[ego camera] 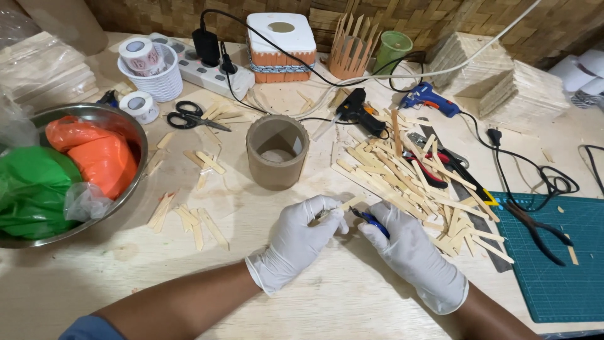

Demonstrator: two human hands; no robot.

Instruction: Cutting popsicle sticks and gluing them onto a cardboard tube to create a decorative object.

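Both my hands wear white gloves and meet near the front middle of the wooden table. My left hand [301, 236] pinches a short flat wooden stick [350, 204] by one end. My right hand [409, 249] grips a small blue-handled cutter [372, 220] whose tip meets the stick. A heap of wooden sticks [402, 176] lies just beyond my right hand. A brown cardboard tube [277, 151] stands upright behind my left hand. Cut stick pieces [189, 217] lie to the left.
A steel bowl [129, 123] holds orange and green bags at left. Scissors [189, 118], tape rolls, a white basket, a power strip, two glue guns [362, 113], red-handled pliers [434, 170], black pliers and a green cutting mat [560, 258] surround the work spot.
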